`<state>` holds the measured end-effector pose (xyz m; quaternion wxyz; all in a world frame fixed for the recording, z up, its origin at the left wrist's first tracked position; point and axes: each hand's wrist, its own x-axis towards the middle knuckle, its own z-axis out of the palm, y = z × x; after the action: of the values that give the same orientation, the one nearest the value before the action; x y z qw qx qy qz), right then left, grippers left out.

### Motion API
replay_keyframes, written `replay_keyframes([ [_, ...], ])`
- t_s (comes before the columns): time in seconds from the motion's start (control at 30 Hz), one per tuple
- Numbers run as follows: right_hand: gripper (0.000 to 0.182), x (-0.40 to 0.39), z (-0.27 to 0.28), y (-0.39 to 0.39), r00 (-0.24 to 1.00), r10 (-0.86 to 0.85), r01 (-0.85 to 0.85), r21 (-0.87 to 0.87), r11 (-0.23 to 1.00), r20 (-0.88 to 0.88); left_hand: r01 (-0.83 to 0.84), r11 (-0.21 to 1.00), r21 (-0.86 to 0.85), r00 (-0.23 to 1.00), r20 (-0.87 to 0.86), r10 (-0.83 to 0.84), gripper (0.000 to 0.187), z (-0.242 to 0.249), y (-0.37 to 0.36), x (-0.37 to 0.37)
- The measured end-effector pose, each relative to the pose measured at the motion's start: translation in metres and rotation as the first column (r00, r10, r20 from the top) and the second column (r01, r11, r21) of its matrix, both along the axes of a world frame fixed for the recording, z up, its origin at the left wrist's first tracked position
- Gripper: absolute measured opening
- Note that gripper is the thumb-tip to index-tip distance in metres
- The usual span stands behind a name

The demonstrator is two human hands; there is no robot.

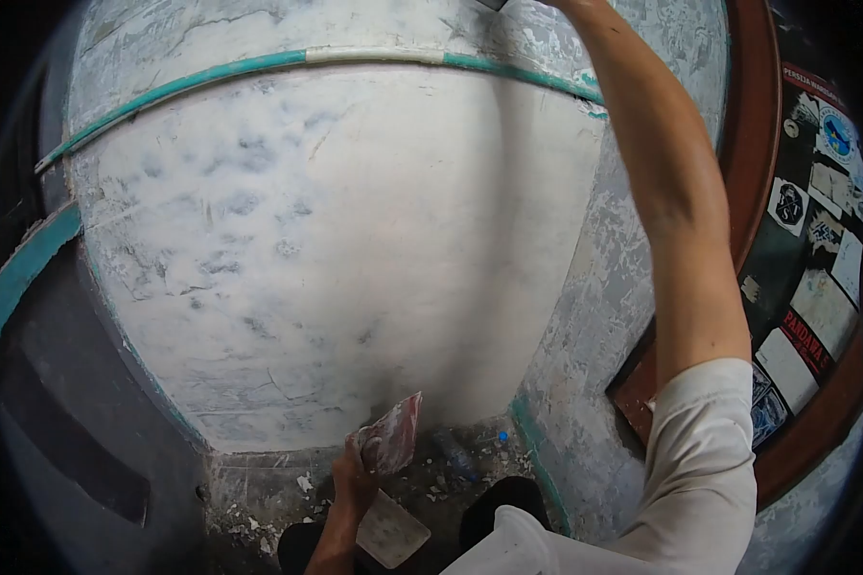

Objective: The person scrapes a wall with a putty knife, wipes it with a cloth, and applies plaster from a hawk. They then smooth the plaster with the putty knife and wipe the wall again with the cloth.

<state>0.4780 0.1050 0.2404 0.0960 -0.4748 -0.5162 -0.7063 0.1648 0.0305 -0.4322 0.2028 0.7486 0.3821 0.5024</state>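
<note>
My left hand [354, 476] is low in front of the wall, closed round the edge of a flat reddish board [396, 436] smeared with white putty. My right arm reaches up, and only a sliver of my right hand [558, 3] shows at the top edge. Beside it is the end of a dark flat tool [492, 4], mostly cut off by the frame. The wall [403, 220] ahead has a broad coat of white putty, smooth on the right and patchy with grey-blue showing through on the left.
A green and white pipe [374, 56] crosses the wall. Debris, a plastic bottle [458, 458], a blue cap [502, 436] and a pale square slab [393, 529] lie on the floor. A framed dark panel with stickers [815, 220] stands right; a grey surface [77, 402] is left.
</note>
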Motion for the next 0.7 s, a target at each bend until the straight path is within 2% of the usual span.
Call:
replay_keyframes([
  [0.03, 0.012, -0.001, 0.001, -0.003, 1.0, 0.005, -0.005, 0.004, 1.0, 0.005, -0.005, 1.0, 0.004, 1.0, 0.005, 0.005, 0.028, 0.003, 0.001, -0.002],
  [0.1, 0.014, 0.003, -0.001, -0.01, 0.996, -0.07, 0.077, -0.116, 0.99, 0.064, -0.027, 0.994, -0.107, 0.999, -0.027, 0.024, 0.033, 0.012, -0.002, -0.004],
  [0.17, 0.016, 0.004, -0.014, -0.005, 0.985, -0.051, 0.084, -0.202, 0.976, 0.162, -0.027, 0.99, -0.138, 1.0, -0.008, 0.026, 0.036, 0.019, -0.004, 0.0],
  [0.23, 0.018, -0.001, -0.027, 0.002, 0.987, -0.038, 0.077, -0.252, 0.965, 0.156, -0.044, 0.985, -0.165, 0.999, 0.005, 0.046, 0.04, 0.02, -0.005, 0.001],
  [0.4, 0.014, 0.001, -0.032, 0.018, 0.991, -0.019, 0.063, -0.332, 0.941, 0.134, -0.019, 0.996, -0.084, 0.999, -0.051, 0.015, 0.044, 0.007, -0.001, 0.004],
  [0.47, 0.014, -0.003, -0.029, 0.016, 0.991, -0.1, 0.125, -0.396, 0.91, 0.084, -0.036, 0.993, -0.112, 0.997, -0.067, 0.029, 0.043, 0.005, 0.001, 0.005],
  [0.57, 0.017, -0.002, -0.019, 0.033, 0.989, -0.118, 0.146, -0.415, 0.898, 0.091, -0.06, 0.986, -0.156, 0.993, -0.105, 0.044, 0.04, 0.011, -0.002, 0.008],
  [0.6, 0.014, 0.003, -0.019, 0.044, 0.987, -0.013, 0.068, -0.35, 0.934, 0.159, -0.073, 0.983, -0.168, 0.99, -0.13, 0.052, 0.039, 0.015, -0.003, 0.008],
  [0.63, 0.014, -0.002, -0.019, 0.049, 0.987, -0.015, 0.072, -0.354, 0.932, 0.16, -0.07, 0.983, -0.172, 0.99, -0.129, 0.048, 0.039, 0.016, -0.004, 0.01],
  [0.7, 0.014, -0.013, -0.019, 0.062, 0.973, -0.193, 0.223, -0.299, 0.928, 0.127, -0.074, 0.985, -0.154, 0.986, -0.158, 0.05, 0.037, 0.016, -0.003, 0.012],
])
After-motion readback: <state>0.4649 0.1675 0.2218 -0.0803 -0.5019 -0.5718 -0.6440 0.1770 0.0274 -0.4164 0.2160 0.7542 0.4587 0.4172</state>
